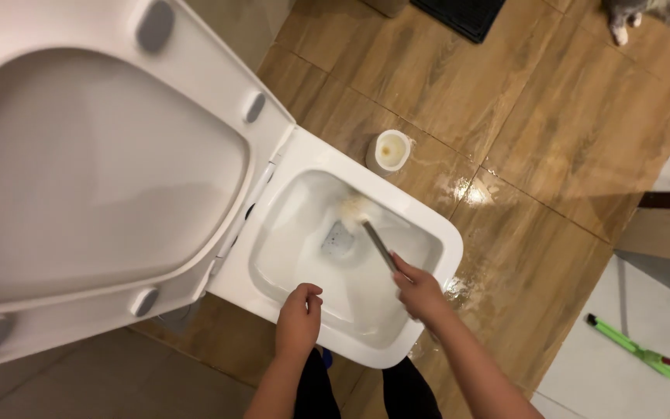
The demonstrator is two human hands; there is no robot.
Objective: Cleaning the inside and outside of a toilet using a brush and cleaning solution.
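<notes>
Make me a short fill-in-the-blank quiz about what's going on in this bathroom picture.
1. The right hand holds a toilet brush inside the white ____.
2. The toilet seat and lid are flipped ____.
3. The left hand is closed and holds ____.
4. The brush holder stands on the wet brown ____.

Missing words: toilet bowl; up; nothing; floor

White toilet bowl (pixel 428 225), brown floor (pixel 505 116)

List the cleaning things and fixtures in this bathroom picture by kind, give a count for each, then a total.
Toilet bowl: 1
Raised seat and lid: 1
Toilet brush, held in the right hand: 1
Brush holder on the floor: 1
Green-handled tool on the floor: 1
Total: 5
The left hand is closed and holds nothing visible.
</notes>
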